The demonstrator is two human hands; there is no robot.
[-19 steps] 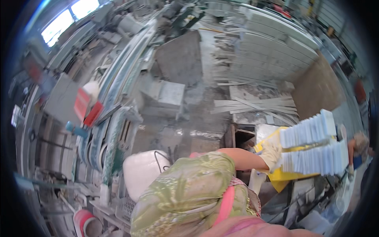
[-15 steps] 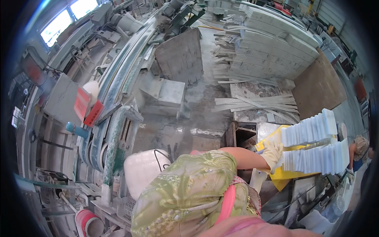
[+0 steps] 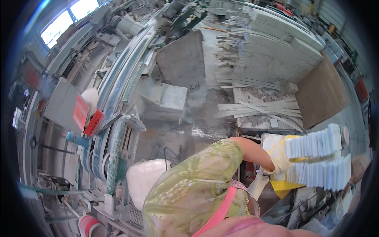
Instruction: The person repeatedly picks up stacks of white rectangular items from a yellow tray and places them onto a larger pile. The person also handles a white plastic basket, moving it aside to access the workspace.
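Observation:
My left hand [image 3: 280, 157], in a pale yellow work glove, reaches out to the right and touches the near end of a row of thin white slabs [image 3: 314, 143]. The slabs stand on edge, packed face to face. A second such row [image 3: 320, 173] lies just below it. Where the glove meets the slabs, its fingers blur into the slab edges, so their grip is unclear. Lower down, partly behind my left arm, shows my right hand [image 3: 258, 184] in a whitish glove, fingers hidden. A bright yellow sheet [image 3: 281, 189] lies under and beside the slabs.
Long pale strips [image 3: 260, 108] lie crossed on a stained board, below a tall stack of stone slabs [image 3: 276, 51]. A brown panel [image 3: 321, 91] leans at the right. To the left run a greenish machine rail [image 3: 118, 79] and a white plastic container [image 3: 144, 181].
The view has shifted, so the slab rows sit lower in the picture. My left forearm slants down more steeply, and the glove stays at the slabs' end. The person at the far right is now blurred.

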